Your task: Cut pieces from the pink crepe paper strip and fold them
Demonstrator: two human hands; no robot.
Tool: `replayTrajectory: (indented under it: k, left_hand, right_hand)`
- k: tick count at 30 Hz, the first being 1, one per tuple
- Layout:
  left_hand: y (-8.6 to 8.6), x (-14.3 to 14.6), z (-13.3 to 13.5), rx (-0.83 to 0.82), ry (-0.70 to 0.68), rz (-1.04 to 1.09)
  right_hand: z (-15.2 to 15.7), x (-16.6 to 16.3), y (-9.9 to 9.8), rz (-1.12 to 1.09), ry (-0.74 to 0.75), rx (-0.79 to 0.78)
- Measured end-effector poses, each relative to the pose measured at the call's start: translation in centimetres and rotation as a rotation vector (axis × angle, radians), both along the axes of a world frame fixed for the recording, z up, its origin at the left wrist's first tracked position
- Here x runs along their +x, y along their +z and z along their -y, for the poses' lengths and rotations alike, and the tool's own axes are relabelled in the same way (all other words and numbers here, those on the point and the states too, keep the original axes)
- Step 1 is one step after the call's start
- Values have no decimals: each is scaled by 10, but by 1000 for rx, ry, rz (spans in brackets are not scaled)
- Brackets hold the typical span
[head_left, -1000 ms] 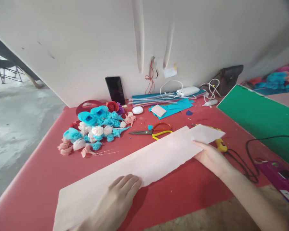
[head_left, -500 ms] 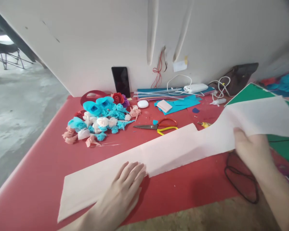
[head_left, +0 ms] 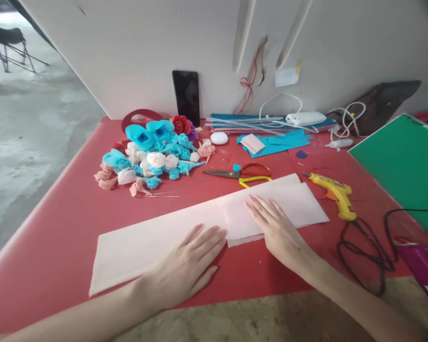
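I find the pale pink paper (head_left: pixel 146 242) laid lengthwise on the red desk (head_left: pixel 53 247), slanting upward to the right. Its right-hand part appears doubled over, the layers slightly out of line at the far end and along the lower edge.

My left hand (head_left: pixel 185 266) lies palm down near the middle of the paper, fingertips just beside the seam. Its fingers are extended, the thumb apart, clamped on nothing; I judge that it serves as an anchor against sliding. My right hand (head_left: pixel 281 232) rests flat on the doubled part, fingers straight and slightly spread, gripping nothing. The posture suggests pressing the layers level, though I cannot tell the force applied.

Scissors (head_left: pixel 231 174) with red and yellow handles lie just beyond the paper's upper edge, presumably for easy reach. The yellow glue gun (head_left: pixel 337 192) sits to the right, likely so that it stays off the sheet. Paper flowers (head_left: pixel 157 159) are heaped at far left, apparently gathered apart from the flat work. A phone (head_left: pixel 186 97) leans against the white panel (head_left: pixel 128 57), which seemingly props it.
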State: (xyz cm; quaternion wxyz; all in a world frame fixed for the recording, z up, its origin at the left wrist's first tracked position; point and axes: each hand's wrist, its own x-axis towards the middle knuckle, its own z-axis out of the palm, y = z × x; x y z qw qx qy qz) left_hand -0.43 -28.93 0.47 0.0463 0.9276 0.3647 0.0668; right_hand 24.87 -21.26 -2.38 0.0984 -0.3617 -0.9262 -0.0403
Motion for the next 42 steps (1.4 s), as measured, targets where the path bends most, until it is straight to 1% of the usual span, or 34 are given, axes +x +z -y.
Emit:
replayTrajectory:
  k: [4,11,27,37,42]
  left_hand:
    - [-3,1,-1,-37,-12,24]
    - [-8,1,1,-55,16,20]
    - [-8,1,0,-54,6,-39]
    - [-6,3,0,-15,61,-9]
    - [-9,2,1,-22,58,0]
  right_hand:
    - [1,-2,7,-15,108,-48]
    - [8,2,6,-69,188,-125]
    - [9,2,7,-62,196,-238]
    - [10,0,7,-54,203,-214]
    - [10,0,7,-46,208,-205]
